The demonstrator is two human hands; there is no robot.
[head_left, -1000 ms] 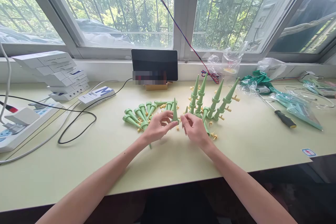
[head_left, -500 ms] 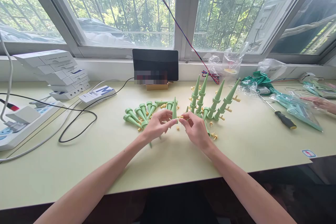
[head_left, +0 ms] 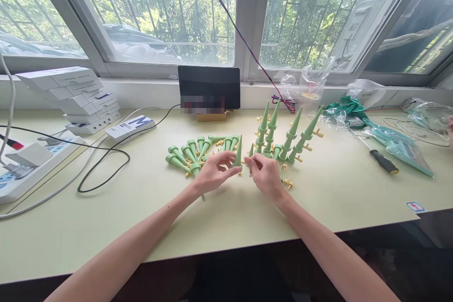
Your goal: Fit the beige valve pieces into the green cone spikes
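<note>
green cone [head_left: 239, 153] clamped in left hand [head_left: 213, 171], right hand's [head_left: 265, 173] grip and bag's [head_left: 401, 148] contents unclear

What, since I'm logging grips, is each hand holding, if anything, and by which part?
The left hand holds a green cone by its wide lower end, tip up. The right hand is in a pinch; whether it holds anything cannot be told.

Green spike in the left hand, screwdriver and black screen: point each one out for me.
Green spike [head_left: 239, 153]: head view, on the middle of its tapered body.
Screwdriver [head_left: 382, 160]: head view, on its dark handle.
Black screen [head_left: 210, 82]: head view, on its dark front.
</note>
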